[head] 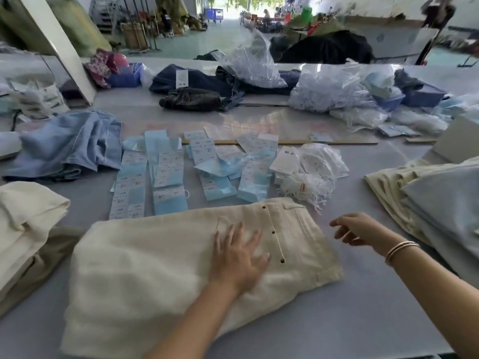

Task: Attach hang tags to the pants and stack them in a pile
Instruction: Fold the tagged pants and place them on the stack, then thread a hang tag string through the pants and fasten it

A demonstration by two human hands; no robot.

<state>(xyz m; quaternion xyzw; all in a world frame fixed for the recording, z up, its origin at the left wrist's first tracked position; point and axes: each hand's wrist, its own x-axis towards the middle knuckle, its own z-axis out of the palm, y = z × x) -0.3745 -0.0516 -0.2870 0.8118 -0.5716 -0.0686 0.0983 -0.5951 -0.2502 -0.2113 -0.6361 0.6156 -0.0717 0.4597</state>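
Cream folded pile (23,221) is sitting at far left on the table (350,307), w/ an olive piece under it. Behind it, light-blue pants (70,146) are lying crumpled. Just right of those, blue hang tags (166,174) are lying in rows across the table's middle, some overlapping, a few in clear sleeves. Nearest row is lying just beside the far edge of the cream pants (155,260), which are lying folded flat at front centre, waistband to the right, 3 dark buttons showing along the fly.

Left hand (237,257) is lying palm-down on the pants near the buttons, fingers straight and spread, pressing the cloth, gripping nothing. Right of the tags, a bundle of white strings (311,177) is sitting beside a white card.

Right hand (355,229) is hovering past the pants' waistband end, above the table, fingers loosely curled, holding nothing; bangles (400,251) are sitting on that wrist. Far right, a stack (427,203) of cream and pale-blue cloth is lying at the table edge. At back, dark jeans (207,84) and clear bags (329,89) of white stuff are lying along the table's far side.
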